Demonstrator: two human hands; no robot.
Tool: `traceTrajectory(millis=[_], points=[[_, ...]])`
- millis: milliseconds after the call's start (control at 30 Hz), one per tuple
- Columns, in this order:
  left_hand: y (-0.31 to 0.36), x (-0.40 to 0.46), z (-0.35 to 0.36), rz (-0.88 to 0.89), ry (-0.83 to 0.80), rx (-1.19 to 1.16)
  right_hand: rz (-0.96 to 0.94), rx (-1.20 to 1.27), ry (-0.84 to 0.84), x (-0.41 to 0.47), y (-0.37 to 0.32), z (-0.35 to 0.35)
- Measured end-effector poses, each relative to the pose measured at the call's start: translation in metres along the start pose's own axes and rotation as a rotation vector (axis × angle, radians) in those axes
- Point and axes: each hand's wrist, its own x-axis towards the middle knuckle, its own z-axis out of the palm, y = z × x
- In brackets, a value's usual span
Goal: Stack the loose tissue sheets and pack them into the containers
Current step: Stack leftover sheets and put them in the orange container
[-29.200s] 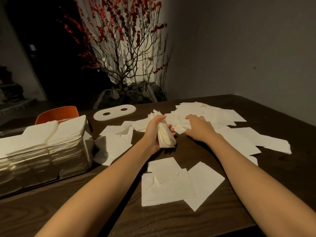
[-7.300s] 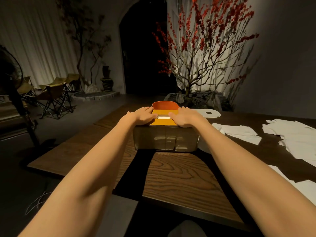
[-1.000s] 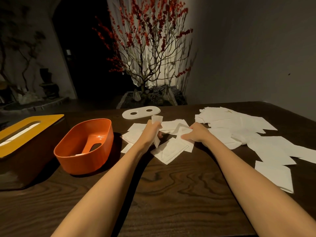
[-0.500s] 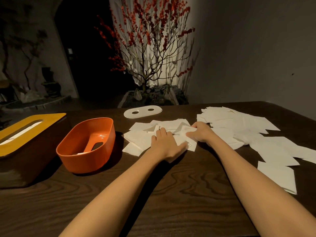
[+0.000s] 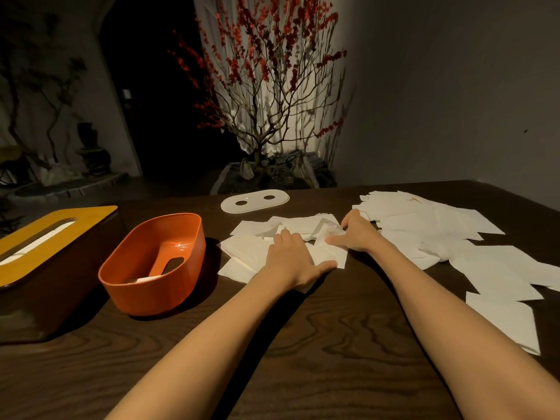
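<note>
Dark wood worktop [image 5: 303,353], tissue sheets strewn across it.
Nearest, the left hand [image 5: 291,262] lies flat, fingers straight, pressing the small pile of tissue sheets [image 5: 251,253]; just beyond, the right hand [image 5: 357,233] pinches a crumpled sheet at the pile's edge. The sheets look light, limp and easy to tear (take them by squared edges). The orange container [image 5: 157,262] sits left, more sheets lying right.

**Both hands out in front**

We are stretching both bare forearms forward. Our left hand [image 5: 290,259] is lying palm down, fingers straight and thumb spread to the right. Our right hand [image 5: 356,233] is reaching leftward just beyond it, knuckles up, fingertips curling slightly.
</note>
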Motion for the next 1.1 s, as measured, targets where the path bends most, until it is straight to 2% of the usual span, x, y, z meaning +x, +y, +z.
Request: traceTrajectory(millis=[100, 233, 367, 600, 800, 967, 1100], points=[[-0.001, 0.006, -0.002, -0.012, -0.055, -0.007, -0.007, 0.002, -0.053, -0.001, 0.001, -0.006], [-0.001, 0.007, -0.013, -0.005, -0.123, -0.147, -0.169, 0.206, -0.096, -0.014, 0.000, -0.018], [-0.005, 0.005, -0.026, -0.003, -0.201, -0.224, -0.257, 0.324, -0.006, -0.017, -0.003, -0.022], [-0.005, 0.007, -0.031, -0.083, -0.263, -0.370, -0.233, 0.477, 0.162, -0.009, -0.024, -0.018], [-0.006, 0.013, -0.031, -0.097, -0.258, -0.451, -0.272, 0.450, 0.179, 0.004, -0.042, -0.022], [-0.011, 0.015, -0.032, -0.096, -0.210, -0.489, -0.262, 0.271, -0.026, 0.023, -0.039, -0.014], [-0.018, 0.018, -0.033, -0.117, -0.207, -0.546, -0.243, 0.201, -0.066, 0.032, -0.036, 0.003]])
